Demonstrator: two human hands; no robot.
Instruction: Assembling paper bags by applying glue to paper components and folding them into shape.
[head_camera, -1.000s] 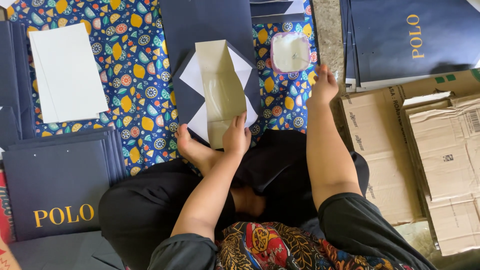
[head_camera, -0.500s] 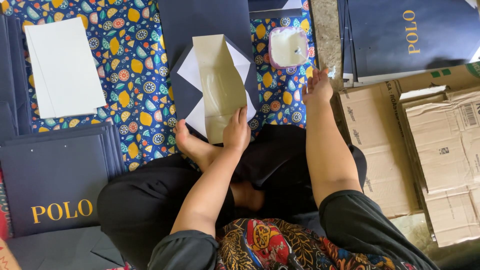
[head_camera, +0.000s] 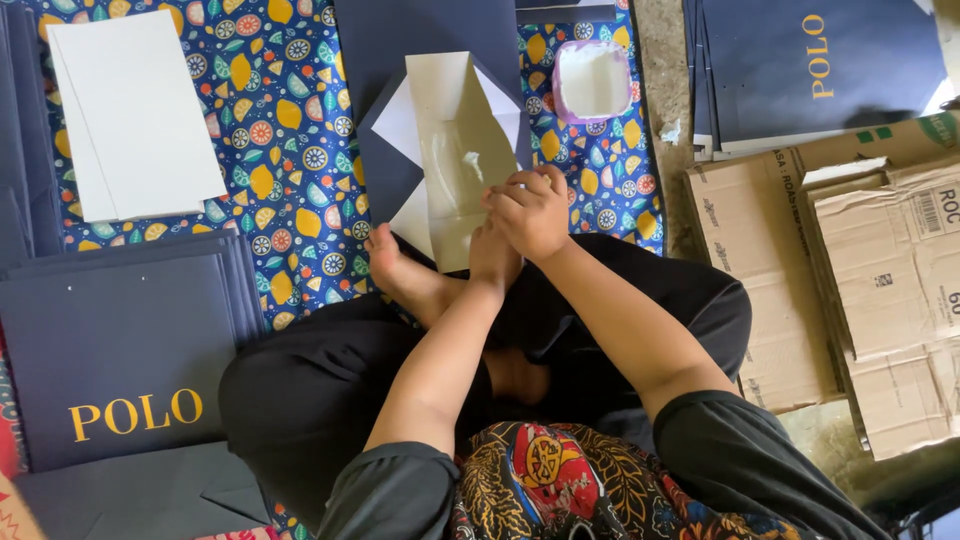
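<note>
A dark navy paper sheet lies unfolded on the mat in front of my crossed legs. A grey card lies on it, with white flaps showing at its sides. My left hand holds down the card's near edge, next to my bare foot. My right hand lies over the left one, its fingertips on the card beside a white glue smear. A small purple tub of white glue stands just beyond, to the right.
White sheets lie stacked at far left on the patterned mat. Navy bags with gold lettering are stacked at near left and far right. Flattened cardboard boxes lie on the right.
My right hand has left the spot by the glue tub and come down onto the grey card, where a white smear now shows. My left hand has stayed on the card's near edge.
</note>
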